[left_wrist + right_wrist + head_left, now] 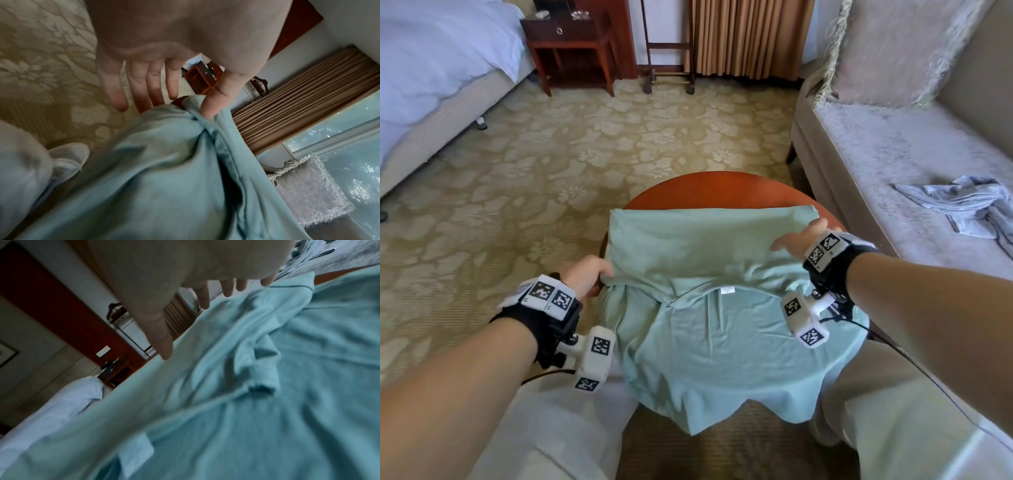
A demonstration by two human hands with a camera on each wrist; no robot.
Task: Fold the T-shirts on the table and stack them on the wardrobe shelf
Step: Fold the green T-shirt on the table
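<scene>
A mint green T-shirt lies over the small round wooden table, its near part hanging off the front edge and its far part doubled back toward the collar. My left hand pinches the left end of that fold; in the left wrist view the thumb sits on the cloth with fingers running under it. My right hand is at the fold's right end with straight fingers, and its thumb reaches over the fabric. A crumpled grey-blue T-shirt lies on the sofa seat.
A grey sofa with a cushion stands close on the right of the table. A bed is at the far left, a dark wooden nightstand and a curtain at the back. Patterned carpet lies between them. My knees flank the table.
</scene>
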